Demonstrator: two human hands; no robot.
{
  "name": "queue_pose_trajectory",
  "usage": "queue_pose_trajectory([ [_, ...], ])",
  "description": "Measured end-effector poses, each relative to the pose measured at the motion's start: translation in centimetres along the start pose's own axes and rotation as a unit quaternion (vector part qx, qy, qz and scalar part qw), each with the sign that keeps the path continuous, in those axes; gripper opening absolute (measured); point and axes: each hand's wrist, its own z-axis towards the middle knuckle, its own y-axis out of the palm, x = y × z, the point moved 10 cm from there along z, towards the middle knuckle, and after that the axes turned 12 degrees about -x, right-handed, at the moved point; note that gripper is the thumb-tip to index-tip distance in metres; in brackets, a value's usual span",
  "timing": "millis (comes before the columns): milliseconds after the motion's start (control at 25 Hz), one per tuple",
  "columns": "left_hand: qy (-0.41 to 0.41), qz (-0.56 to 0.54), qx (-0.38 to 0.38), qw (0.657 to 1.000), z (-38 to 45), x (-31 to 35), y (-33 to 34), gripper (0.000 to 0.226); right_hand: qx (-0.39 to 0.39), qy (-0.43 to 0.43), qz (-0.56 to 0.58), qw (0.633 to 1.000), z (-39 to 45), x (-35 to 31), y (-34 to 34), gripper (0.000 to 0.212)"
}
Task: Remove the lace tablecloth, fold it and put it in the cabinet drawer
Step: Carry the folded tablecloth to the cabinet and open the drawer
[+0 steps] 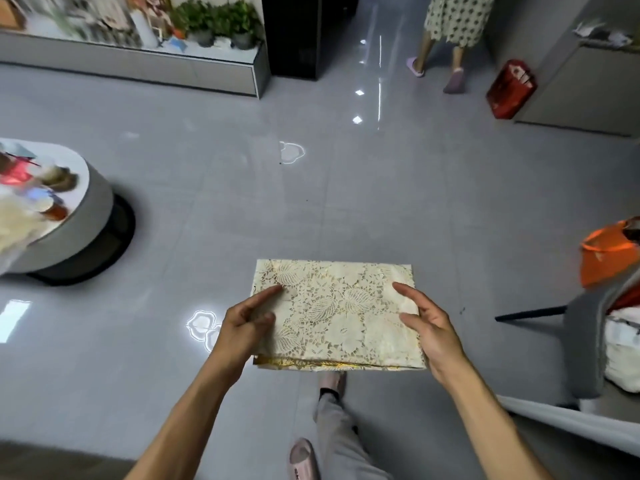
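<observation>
The lace tablecloth is cream with a gold underside, folded into a flat rectangle and held level in front of me above the floor. My left hand holds its left edge, thumb on top and fingers underneath. At the right edge my right hand grips it the same way. A long low cabinet with drawer fronts stands against the far wall at upper left.
A round coffee table with clutter sits at left. A grey chair holding bags and an orange bag are at right. Another person's legs stand in the far doorway beside a red bag. Glossy grey floor lies between.
</observation>
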Motion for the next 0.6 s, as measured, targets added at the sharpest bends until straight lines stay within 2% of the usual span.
queue_pose_trajectory([
  [160, -0.032, -0.020, 0.061, 0.997, 7.5, 2.1, -8.2, 0.049, -0.034, 0.015, -0.006, 0.999, 11.8, -2.6, 4.0, 0.058],
  [280, -0.047, -0.013, 0.076, 0.996, 14.9, 6.7, -13.7, 0.049, -0.046, 0.023, -0.022, 0.998, 22.6, -6.5, 6.3, 0.063],
  [400, -0.030, 0.007, 0.090, 0.995, 21.4, 12.4, -19.5, 0.050, -0.073, 0.007, -0.063, 0.995, 32.8, -12.0, 9.2, 0.064],
  [600, 0.004, -0.032, 0.122, 0.992, 32.8, 20.3, -31.8, 0.053, -0.117, 0.002, -0.066, 0.991, 50.1, -20.5, 15.1, 0.060],
])
